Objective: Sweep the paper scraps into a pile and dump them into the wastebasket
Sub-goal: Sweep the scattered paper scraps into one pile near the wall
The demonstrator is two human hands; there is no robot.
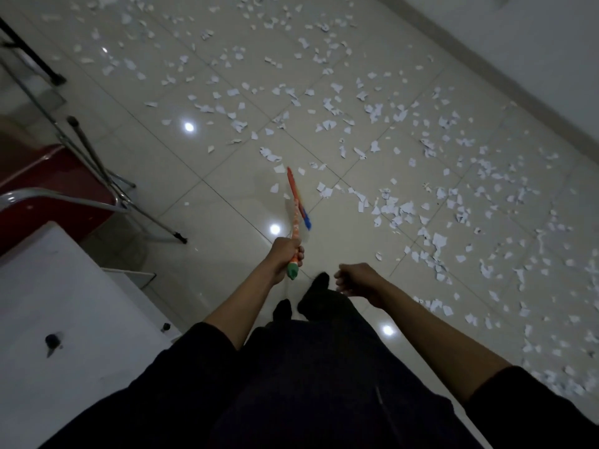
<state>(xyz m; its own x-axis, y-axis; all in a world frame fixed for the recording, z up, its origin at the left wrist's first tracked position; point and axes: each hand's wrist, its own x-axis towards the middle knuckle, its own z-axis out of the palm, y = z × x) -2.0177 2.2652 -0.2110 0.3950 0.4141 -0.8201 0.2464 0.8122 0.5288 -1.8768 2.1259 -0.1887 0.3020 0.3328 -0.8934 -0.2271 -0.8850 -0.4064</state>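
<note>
Far out to the left of the grip, a white table point(48, 303) fills the near corner, a small dark knob point(52, 341) sitting on its top, and beyond it a red chair point(48, 189) with chrome legs splayed across the glossy tiled floor point(194, 205). Moving in now to the left hand point(287, 254): fingers wrapped tight round the top of the broom handle point(295, 218), an orange patterned stick with a green cap poking out just below the fist. From the grip the handle runs forward and away, down toward the floor, and the broom head point(299, 202) shows there as a narrow blur of red and blue; whether it touches the tiles I can't tell. Just beyond the head and to its right lie the nearest paper scraps point(393, 210), a loose cluster, with hundreds more white pieces strewn across the floor ahead of the grip and far off to the right, still scattered, no pile formed. Close beside the grip on its right, two dark-socked feet point(319, 298) stand on the tiles. Then the right hand point(355, 280), held out level with the grip, fingers loosely curled and holding nothing. Beyond it, further right, more scraps run along the base of a pale wall point(518, 43).
</note>
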